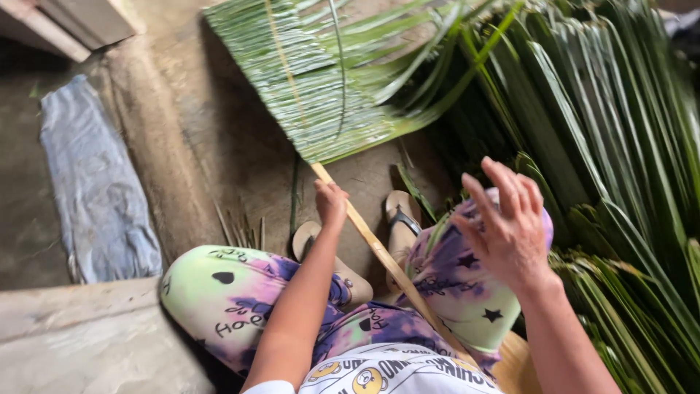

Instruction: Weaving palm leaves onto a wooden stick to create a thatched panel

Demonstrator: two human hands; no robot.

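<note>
While the left hand (330,204) curls its fingers closed around a flat pale wooden slat (379,255) running across the lap, the right hand (507,226) hovers fingers spread, empty, beside long glossy green palm leaves (605,146); stitched thatch panel (306,73) caps the slat.

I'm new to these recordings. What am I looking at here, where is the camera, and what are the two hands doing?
There is no machine here: a person works with bare hands, and the single camera sits on their head, looking down past their lap in patterned trousers.

The left hand grips a long pale wooden slat that runs from the lap up to a flat panel of green palm leaves folded and stitched along it. The right hand is open, fingers spread, holding nothing, raised beside a heap of loose long green palm leaves.

Below are the person's sandalled feet on a bare dirt floor, with a grey plastic sheet lying to the left.
</note>
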